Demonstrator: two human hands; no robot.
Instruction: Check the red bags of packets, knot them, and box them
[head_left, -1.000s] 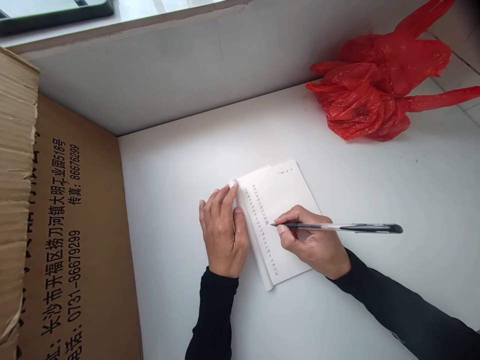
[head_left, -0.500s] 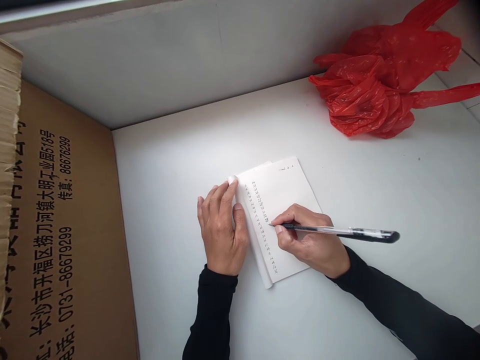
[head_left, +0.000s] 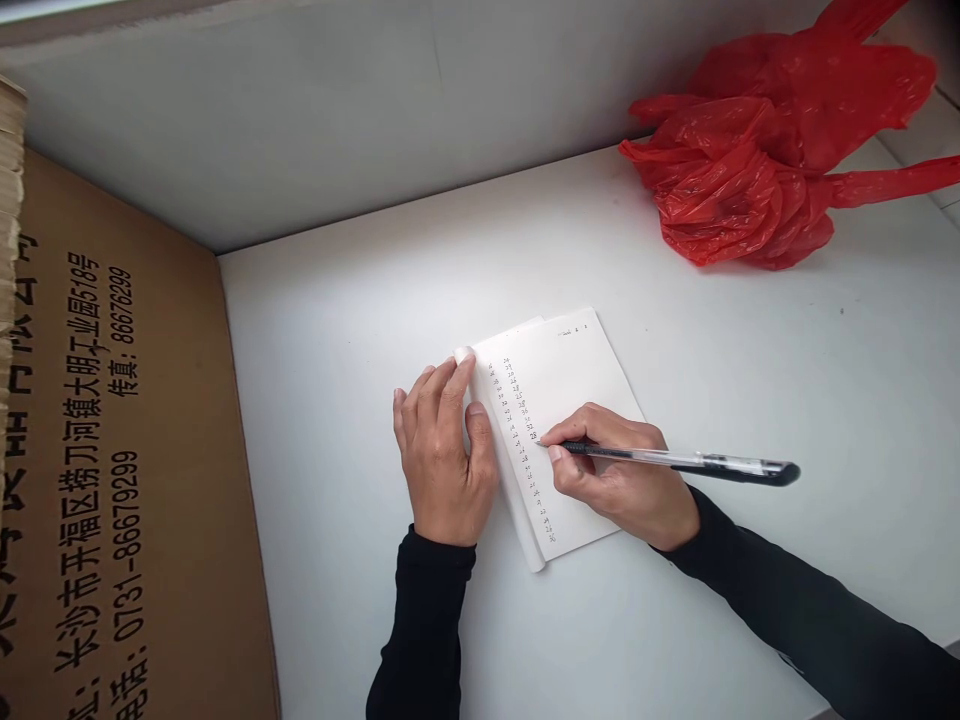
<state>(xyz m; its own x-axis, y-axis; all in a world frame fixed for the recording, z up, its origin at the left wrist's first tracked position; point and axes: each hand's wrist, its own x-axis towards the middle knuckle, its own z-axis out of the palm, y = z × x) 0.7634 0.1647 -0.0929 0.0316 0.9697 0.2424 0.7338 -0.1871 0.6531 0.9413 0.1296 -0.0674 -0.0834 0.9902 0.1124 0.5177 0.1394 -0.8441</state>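
Leftmost, a cardboard box (head_left: pixel 180 480) stood beside the white table (head_left: pixel 352 330). Next came the left hand (head_left: pixel 450 465), palm down, its fingers loosely bent, gripping nothing visible; the index fingertip touched the rolled edge of the notebook (head_left: pixel 581 375). That notebook lay open on the table between the hands, its long side slanting from upper left to lower right, with two columns of numbers along the left. The right hand (head_left: pixel 626 475) rested over the page, thumb and fingers closed around a pen (head_left: pixel 679 460). The pen pointed left, nearly level across the view, its tip just beside the second column's lowest number, "28", with the left hand beyond. Farthest right, a crumpled red plastic bag (head_left: pixel 750 180) lay well apart.
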